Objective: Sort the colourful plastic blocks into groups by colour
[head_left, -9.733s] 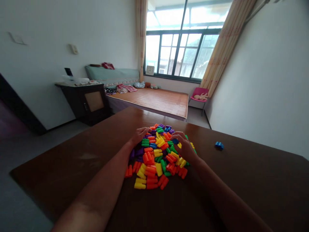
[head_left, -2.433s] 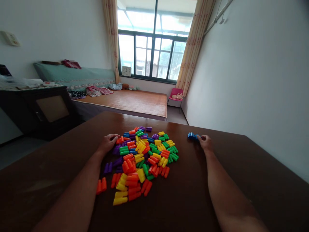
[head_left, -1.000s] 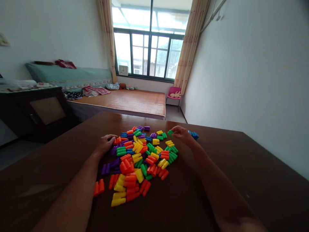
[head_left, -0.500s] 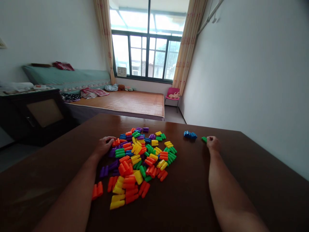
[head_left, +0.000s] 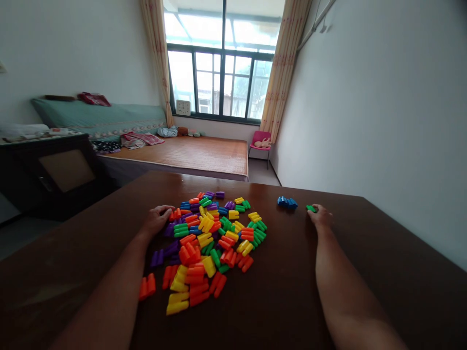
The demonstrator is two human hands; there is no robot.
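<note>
A loose heap of plastic building blocks (head_left: 206, 223) in orange, yellow, green, blue and purple lies on the dark brown table. At the heap's left edge rests my left hand (head_left: 157, 219), its fingers loosely stretched and touching an orange block (head_left: 175, 214); no firm grip shows. Over to the right, my right hand (head_left: 321, 216) pinches a green block (head_left: 311, 208) between thumb and fingers, at or just above the tabletop. Left of that green block sit a few blue blocks (head_left: 287, 202) close together, apart from the heap.
The brown table (head_left: 280, 291) fills the foreground. Beyond it stand a low bed (head_left: 204, 150) with a mat, a pink chair (head_left: 260, 140) holding a soft toy, and a dark cabinet (head_left: 25, 165) at the left. A window with curtains is behind.
My right hand has shifted slightly, turning the green block so that more of it shows. My left hand and the heap have stayed put.
</note>
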